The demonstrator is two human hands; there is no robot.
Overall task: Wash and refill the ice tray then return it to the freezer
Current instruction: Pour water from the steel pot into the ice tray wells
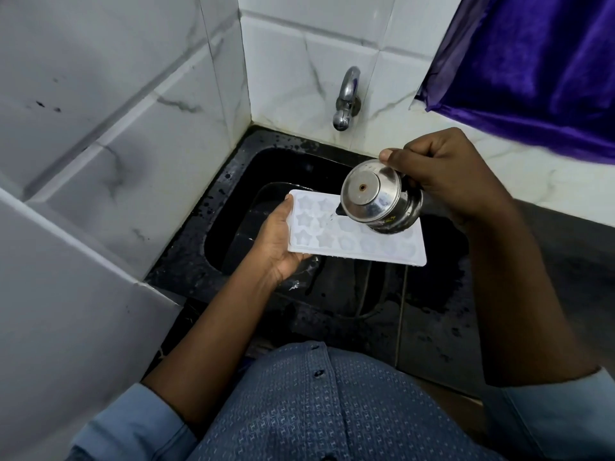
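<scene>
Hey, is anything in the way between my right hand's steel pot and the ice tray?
Nothing visible. The right hand tips the steel pot directly over the ice tray, which the left hand holds above the sink.

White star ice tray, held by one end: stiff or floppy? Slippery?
Probably stiff: the ice tray lies flat though the left hand holds only one end. Possibly slippery: the steel pot is tipped over it, and the sink rim looks wet.
</scene>
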